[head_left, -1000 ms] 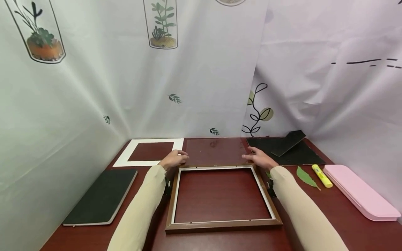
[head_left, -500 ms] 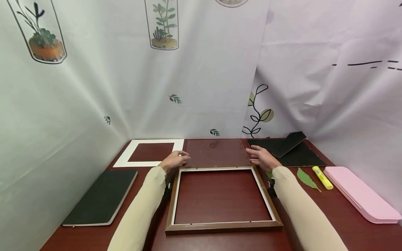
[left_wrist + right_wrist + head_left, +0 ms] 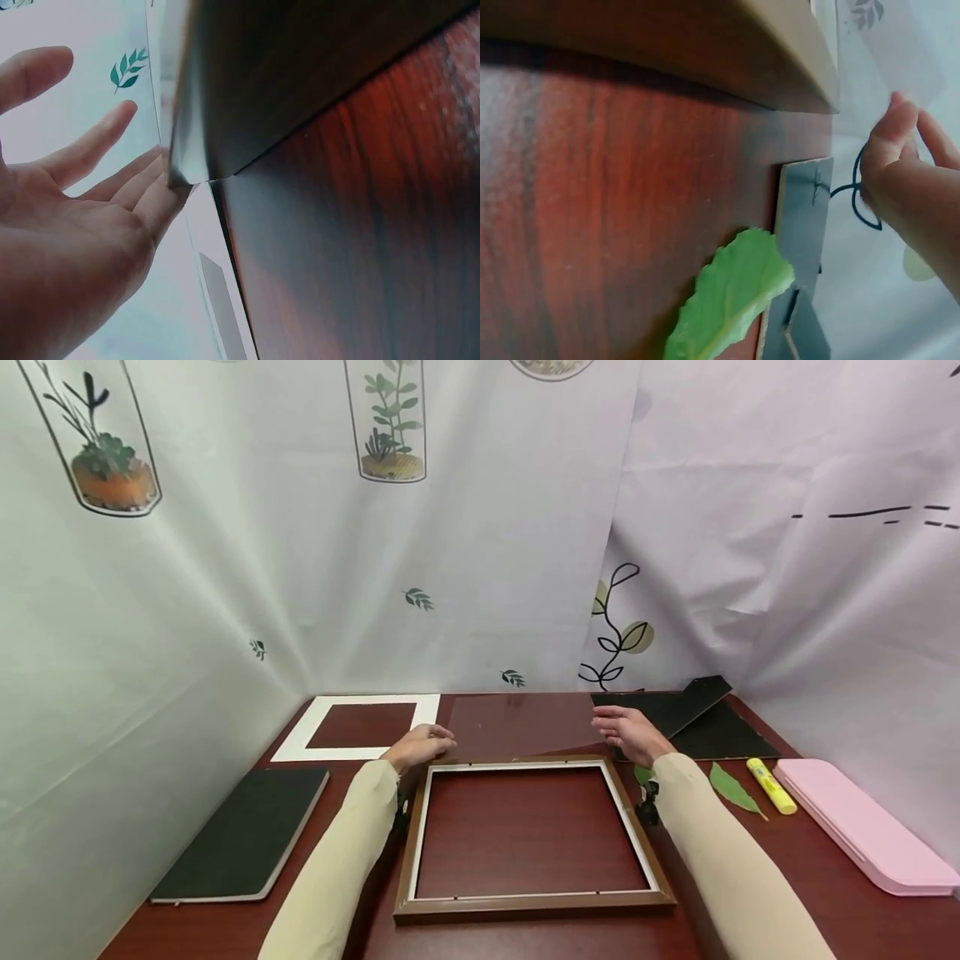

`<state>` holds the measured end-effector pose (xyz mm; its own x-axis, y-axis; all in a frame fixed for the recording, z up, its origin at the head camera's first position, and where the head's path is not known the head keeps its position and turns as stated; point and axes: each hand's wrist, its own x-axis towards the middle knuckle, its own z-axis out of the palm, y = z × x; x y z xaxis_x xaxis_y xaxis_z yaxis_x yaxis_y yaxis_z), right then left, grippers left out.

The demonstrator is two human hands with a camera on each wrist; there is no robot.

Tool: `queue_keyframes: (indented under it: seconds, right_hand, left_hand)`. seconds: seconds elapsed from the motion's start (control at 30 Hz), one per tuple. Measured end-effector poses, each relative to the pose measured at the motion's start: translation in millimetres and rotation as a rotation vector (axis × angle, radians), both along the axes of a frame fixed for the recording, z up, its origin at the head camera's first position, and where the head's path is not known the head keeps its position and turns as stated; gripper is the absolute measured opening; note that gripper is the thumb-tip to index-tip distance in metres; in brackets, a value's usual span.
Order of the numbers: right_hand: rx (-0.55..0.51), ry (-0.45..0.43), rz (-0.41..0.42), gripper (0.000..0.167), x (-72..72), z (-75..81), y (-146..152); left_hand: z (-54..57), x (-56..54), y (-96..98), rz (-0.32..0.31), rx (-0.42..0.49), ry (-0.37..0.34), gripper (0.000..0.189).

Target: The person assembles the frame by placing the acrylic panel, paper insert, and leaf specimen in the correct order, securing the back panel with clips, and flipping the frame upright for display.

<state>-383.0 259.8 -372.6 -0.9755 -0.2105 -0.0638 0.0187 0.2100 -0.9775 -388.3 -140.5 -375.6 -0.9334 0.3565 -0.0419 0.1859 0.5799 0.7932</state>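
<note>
Sheet (image 3: 525, 725) near far edge of worktop (image 3: 532, 943) tilts, I think, because right hand (image 3: 632, 735) pinches it; left hand (image 3: 420, 747) is relaxed.

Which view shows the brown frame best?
Head view: the brown frame lies whole in sight, all four sides and the opening. Left wrist and right wrist views each catch only a cropped close-up of an outer side near a corner.

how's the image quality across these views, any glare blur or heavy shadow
Head view: bright and mostly sharp, with a faint reflection on the clear sheet; left wrist view: the close brown frame looks dark and soft, and a pale sheen crosses the tabletop; right wrist view: shadow darkens the tabletop beside the frame, and the backdrop looks washed out.
</note>
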Motion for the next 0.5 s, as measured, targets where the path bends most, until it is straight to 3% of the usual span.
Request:
queue_keyframes:
  seconds: [0.2, 0.5]
  right_hand:
    - [-0.033, 0.002, 0.014, 0.060, -2.0, 0.6, -0.8]
    - [-0.125, -0.010, 0.077, 0.067, 4.9, 4.3, 1.1]
  left_hand:
    - [0.3, -0.3, 1.1, -0.001, -0.048, 0.045, 0.041]
    - [-0.3, -2.6, -0.1, 0.026, -0.071, 0.050, 0.038]
